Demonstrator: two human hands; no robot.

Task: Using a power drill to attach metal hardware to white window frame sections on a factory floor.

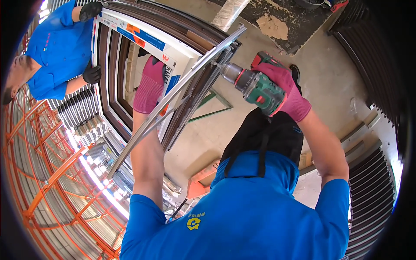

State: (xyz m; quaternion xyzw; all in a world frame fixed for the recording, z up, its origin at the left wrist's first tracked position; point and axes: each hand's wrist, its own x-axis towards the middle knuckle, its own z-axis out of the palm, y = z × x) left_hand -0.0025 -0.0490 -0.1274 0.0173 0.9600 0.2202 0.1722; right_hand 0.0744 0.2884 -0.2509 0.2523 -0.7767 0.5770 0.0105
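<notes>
My right hand (288, 89), in a magenta glove, grips a green cordless drill (255, 86). Its chuck points left at the edge of a brown window frame (190, 93). A long grey metal strip (173, 93) runs diagonally along that frame edge, and the drill tip meets it near the top. My left hand (149, 84), also in a magenta glove, presses flat on the strip and frame, holding them. White protective film with blue and orange patches covers part of the frame (143, 37).
A co-worker in a blue shirt (58, 47) stands at the upper left, black-gloved hands (92, 73) on the frame's far side. Orange metal racks (52, 173) fill the lower left. Dark profile stacks (377, 182) line the right. Concrete floor (329, 73) lies below.
</notes>
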